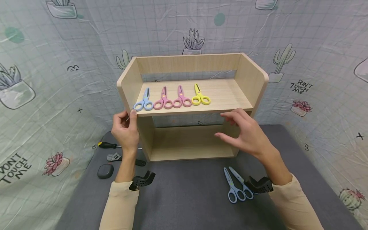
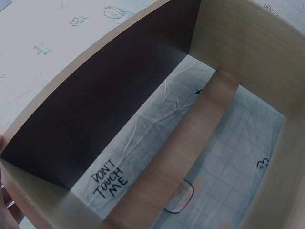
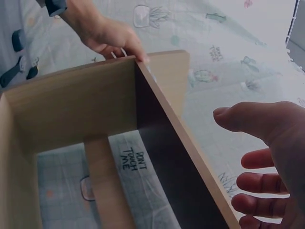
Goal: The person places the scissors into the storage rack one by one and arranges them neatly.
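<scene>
A pale wooden shelf unit (image 1: 189, 111) stands on the dark table. My left hand (image 1: 125, 131) grips its left front corner, thumb against the upper board's edge and fingers curled at the side panel. Along that board lie blue scissors (image 1: 146, 95), pink scissors (image 1: 164, 97), a second pink pair (image 1: 180, 96) and yellow scissors (image 1: 198, 94), blades pointing back. My right hand (image 1: 247, 132) hovers before the right front edge, thumb and fingers spread, holding nothing. In the right wrist view, its fingers (image 3: 262, 183) are apart from the board.
Two blue pairs of scissors (image 1: 231, 185) lie on the table (image 1: 184, 195) near my right wrist, partly hidden by the wrist camera. On the left are a screwdriver (image 1: 107, 145), an adjustable wrench (image 1: 114, 157) and a dark rounded object (image 1: 105, 171). A printed curtain surrounds the table.
</scene>
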{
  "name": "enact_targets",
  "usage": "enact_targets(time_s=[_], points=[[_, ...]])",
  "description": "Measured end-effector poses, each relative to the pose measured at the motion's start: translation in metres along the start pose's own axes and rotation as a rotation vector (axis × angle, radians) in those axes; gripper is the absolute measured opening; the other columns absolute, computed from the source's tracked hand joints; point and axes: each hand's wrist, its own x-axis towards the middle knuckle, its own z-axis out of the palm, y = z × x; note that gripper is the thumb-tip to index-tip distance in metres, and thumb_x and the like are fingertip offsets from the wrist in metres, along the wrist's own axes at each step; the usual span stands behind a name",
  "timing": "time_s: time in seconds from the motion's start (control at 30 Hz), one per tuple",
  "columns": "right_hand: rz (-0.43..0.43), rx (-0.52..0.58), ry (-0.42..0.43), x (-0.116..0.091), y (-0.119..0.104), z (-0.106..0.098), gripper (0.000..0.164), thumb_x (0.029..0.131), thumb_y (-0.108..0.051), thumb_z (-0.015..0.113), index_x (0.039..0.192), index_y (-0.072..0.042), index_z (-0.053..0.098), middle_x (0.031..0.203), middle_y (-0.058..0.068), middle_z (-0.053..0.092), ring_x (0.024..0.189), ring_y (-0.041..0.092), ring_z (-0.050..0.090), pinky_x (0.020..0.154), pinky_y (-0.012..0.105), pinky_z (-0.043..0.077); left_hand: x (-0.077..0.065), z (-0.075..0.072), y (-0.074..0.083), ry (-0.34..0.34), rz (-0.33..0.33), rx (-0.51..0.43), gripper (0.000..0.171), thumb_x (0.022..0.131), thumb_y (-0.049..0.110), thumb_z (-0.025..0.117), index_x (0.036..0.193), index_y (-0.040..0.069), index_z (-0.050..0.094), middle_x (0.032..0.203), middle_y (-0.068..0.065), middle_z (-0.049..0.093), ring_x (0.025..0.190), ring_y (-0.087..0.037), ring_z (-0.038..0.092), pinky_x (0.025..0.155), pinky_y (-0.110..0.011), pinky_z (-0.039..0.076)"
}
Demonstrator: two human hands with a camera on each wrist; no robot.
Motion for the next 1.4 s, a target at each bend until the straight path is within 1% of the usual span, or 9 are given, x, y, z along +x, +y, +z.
enact_targets(time_s=[0.07,0.13,0.3,0.63,0.73,0.9,1.17,1.27,1.4], points=[[-0.014,0.011,0.006,-0.002,0.000,0.001,0.059,0.073,-0.027,0.090,0.122,-0.005,0.065,0.098,0.005,0.056,0.091,0.013,0.051,0.080,0.019,0.041,0.000,0.000,0.000,0.006,-0.008,0.000,0.034,0.089,0.017,0.075,0.105,-0.010,0.063,0.097,0.004,0.066,0.093,-0.011,0.070,0.089,-0.026,0.057],[-0.026,0.025,0.012,-0.005,-0.001,0.002,0.060,0.069,-0.020,0.090,0.122,-0.004,0.065,0.098,0.004,0.056,0.091,0.013,0.051,0.080,0.018,0.040,0.000,-0.001,-0.001,0.004,-0.002,0.001,0.033,0.089,0.018,0.074,0.105,-0.010,0.063,0.097,0.004,0.066,0.093,-0.012,0.071,0.089,-0.026,0.057],[-0.031,0.040,0.013,-0.013,-0.003,0.005,0.061,0.069,-0.018,0.089,0.123,-0.005,0.065,0.101,0.003,0.057,0.091,0.012,0.051,0.080,0.016,0.040,0.000,-0.001,0.000,-0.002,0.006,-0.010,0.031,0.089,0.019,0.075,0.103,-0.007,0.064,0.097,0.003,0.066,0.093,-0.012,0.071,0.088,-0.025,0.057],[-0.002,0.089,-0.014,-0.030,-0.008,0.013,0.059,0.073,-0.028,0.088,0.123,-0.008,0.065,0.105,0.001,0.058,0.094,0.010,0.050,0.079,0.020,0.042,0.000,0.000,-0.004,0.009,-0.013,-0.003,0.031,0.089,0.017,0.075,0.104,-0.008,0.063,0.098,0.000,0.067,0.094,-0.012,0.071,0.089,-0.026,0.057],[0.009,0.100,-0.023,-0.037,-0.009,0.016,0.058,0.074,-0.029,0.088,0.124,-0.008,0.065,0.106,0.000,0.058,0.094,0.012,0.050,0.080,0.018,0.041,0.000,-0.001,-0.005,0.008,-0.006,0.007,0.032,0.089,0.017,0.074,0.105,-0.008,0.063,0.099,0.001,0.067,0.095,-0.012,0.071,0.089,-0.026,0.057],[0.026,0.101,-0.034,-0.047,-0.010,0.020,0.059,0.074,-0.030,0.088,0.124,-0.009,0.065,0.108,0.001,0.059,0.095,0.009,0.051,0.081,0.019,0.044,0.001,-0.001,-0.003,0.003,0.011,0.004,0.028,0.089,0.017,0.074,0.103,-0.006,0.064,0.099,0.001,0.067,0.094,-0.012,0.071,0.088,-0.026,0.058],[0.045,0.097,-0.062,-0.061,-0.013,0.025,0.060,0.074,-0.030,0.088,0.126,-0.011,0.064,0.112,-0.001,0.059,0.097,0.012,0.054,0.083,0.023,0.046,0.001,0.000,-0.003,0.015,-0.010,0.047,0.031,0.090,0.015,0.072,0.105,-0.010,0.063,0.099,-0.003,0.068,0.093,-0.010,0.070,0.088,-0.025,0.057],[0.048,0.095,-0.069,-0.067,-0.012,0.025,0.061,0.074,-0.030,0.089,0.126,-0.011,0.065,0.113,0.000,0.059,0.097,0.012,0.054,0.083,0.023,0.046,0.001,0.000,-0.004,0.014,-0.007,0.042,0.031,0.090,0.015,0.073,0.105,-0.009,0.063,0.099,-0.003,0.068,0.093,-0.011,0.070,0.088,-0.026,0.057],[0.053,0.095,-0.084,-0.074,-0.011,0.025,0.060,0.074,-0.032,0.088,0.125,-0.011,0.065,0.113,0.000,0.060,0.097,0.011,0.054,0.085,0.019,0.044,0.001,0.000,-0.003,0.007,0.007,0.020,0.030,0.089,0.017,0.074,0.104,-0.008,0.063,0.099,-0.001,0.068,0.093,-0.013,0.071,0.087,-0.026,0.057]])
